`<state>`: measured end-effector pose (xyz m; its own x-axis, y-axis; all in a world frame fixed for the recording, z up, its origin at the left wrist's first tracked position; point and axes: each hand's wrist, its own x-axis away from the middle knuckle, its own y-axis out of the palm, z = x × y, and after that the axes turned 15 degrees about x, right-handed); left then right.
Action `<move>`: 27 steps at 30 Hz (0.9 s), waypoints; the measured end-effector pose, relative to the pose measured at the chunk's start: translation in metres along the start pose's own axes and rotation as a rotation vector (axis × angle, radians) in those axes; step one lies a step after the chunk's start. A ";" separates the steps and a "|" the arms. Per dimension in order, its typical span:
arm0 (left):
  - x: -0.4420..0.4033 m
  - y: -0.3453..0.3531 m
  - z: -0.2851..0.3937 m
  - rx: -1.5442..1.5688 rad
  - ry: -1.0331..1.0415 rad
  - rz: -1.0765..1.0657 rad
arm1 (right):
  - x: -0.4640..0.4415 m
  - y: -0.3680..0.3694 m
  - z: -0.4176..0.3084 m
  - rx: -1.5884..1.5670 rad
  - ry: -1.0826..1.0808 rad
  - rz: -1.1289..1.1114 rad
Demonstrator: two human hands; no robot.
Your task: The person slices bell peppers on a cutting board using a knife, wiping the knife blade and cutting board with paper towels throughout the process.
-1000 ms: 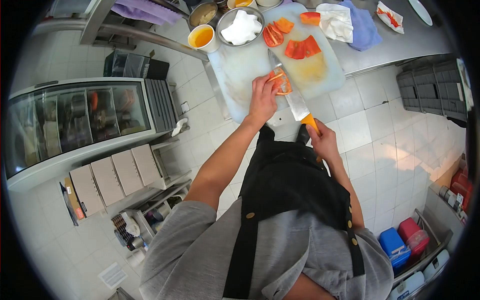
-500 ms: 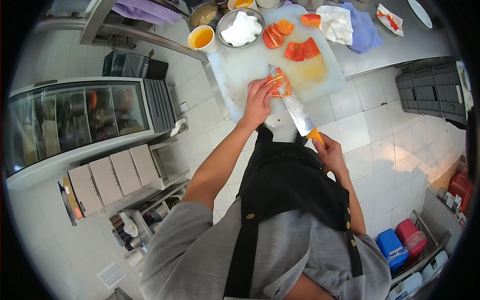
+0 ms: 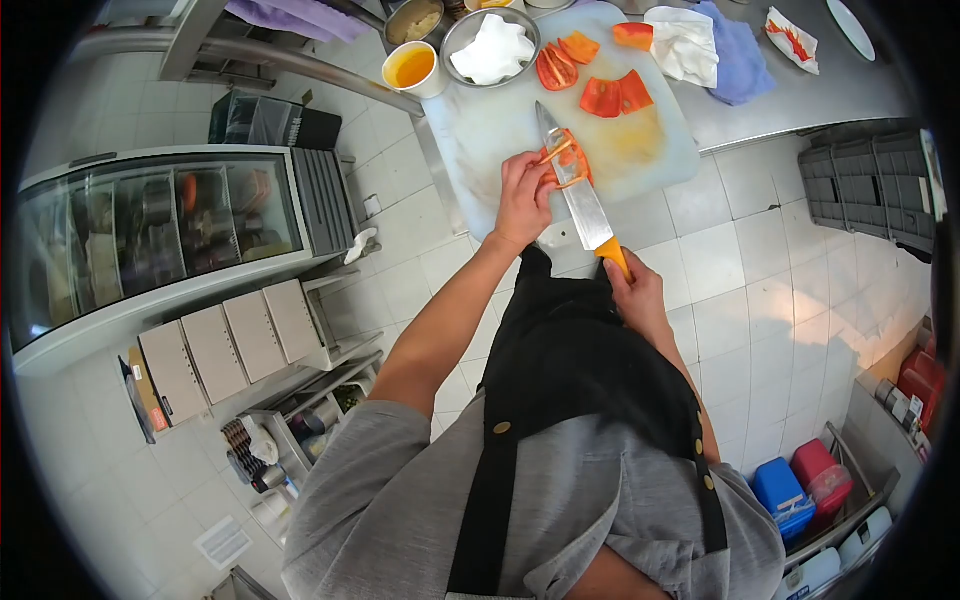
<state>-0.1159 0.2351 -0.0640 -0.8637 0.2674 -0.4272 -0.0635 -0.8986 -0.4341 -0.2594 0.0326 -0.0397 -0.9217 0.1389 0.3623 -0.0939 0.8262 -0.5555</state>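
Observation:
My right hand [image 3: 637,290] is closed round the yellow handle of a chef's knife [image 3: 588,214], whose tip points away from me over the cutting board [image 3: 480,150]. The blade lies across a piece of red bell pepper [image 3: 574,160], with strips of pepper over the steel. With closed fingers my left hand [image 3: 524,195] grips the left edge of that piece. Farther back on the board lie more red pepper pieces [image 3: 615,95] and another, hollow-looking piece [image 3: 556,67].
A metal bowl [image 3: 537,62] holding something white stands at the board's back edge, beside a cup of orange liquid [image 3: 412,70]. White paper [image 3: 684,46] and a blue cloth [image 3: 733,55] lie to the right. A glass-topped fridge [image 3: 160,230] stands at left.
The knife has slid forward and left, so more of its tip shows beyond the pepper piece. My right hand has moved with it, while my left hand keeps its grip.

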 end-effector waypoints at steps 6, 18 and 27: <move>0.002 0.001 -0.002 -0.089 0.041 0.046 | 0.026 -0.019 0.002 0.057 0.044 -0.019; -0.020 0.000 -0.009 0.043 -0.060 0.178 | 0.013 -0.021 0.012 0.079 0.007 -0.091; -0.144 0.013 0.022 -0.576 -0.429 -0.790 | 0.027 -0.027 0.018 0.043 -0.092 -0.044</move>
<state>-0.0033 0.1775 0.0089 -0.7918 0.4569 0.4054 -0.5334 -0.1936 -0.8234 -0.2881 0.0046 -0.0287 -0.9468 0.0510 0.3177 -0.1489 0.8058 -0.5732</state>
